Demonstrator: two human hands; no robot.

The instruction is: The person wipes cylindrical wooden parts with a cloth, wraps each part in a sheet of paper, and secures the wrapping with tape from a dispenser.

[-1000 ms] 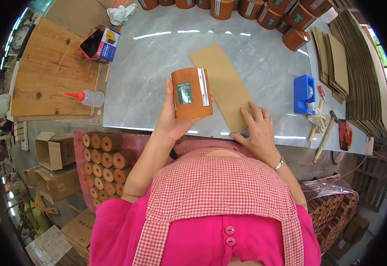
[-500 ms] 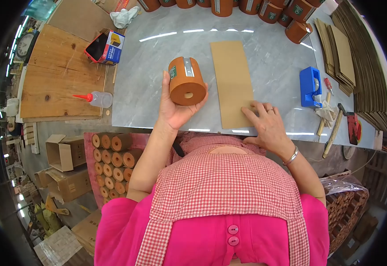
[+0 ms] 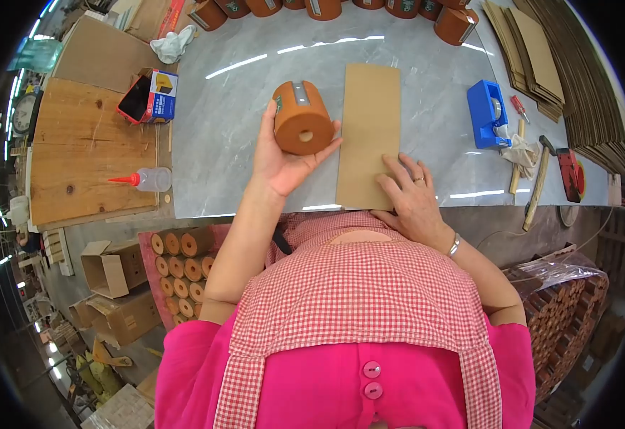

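Observation:
My left hand (image 3: 281,161) is wrapped round an orange-brown cylinder (image 3: 302,125) and holds it above the grey tabletop. The cylinder has a round hole in its near end, a silvery strip along its top and a green label partly hidden by my fingers. Just to its right, a long flat strip of brown cardboard (image 3: 370,107) lies on the table. On the strip's near right part rests my right hand (image 3: 412,196), fingers apart, with the thumb by the strip's near edge.
More brown cylinders (image 3: 323,8) line the table's far edge. To the right are a blue tape dispenser (image 3: 485,114), a hammer (image 3: 539,179) and stacked cardboard (image 3: 523,53). A red-tipped bottle (image 3: 154,179) and an open box (image 3: 151,96) stand left.
My right hand has shifted slightly left on the cardboard, its thumb now nearer the strip's front edge. My left hand still holds the cylinder. The camera view has turned a little.

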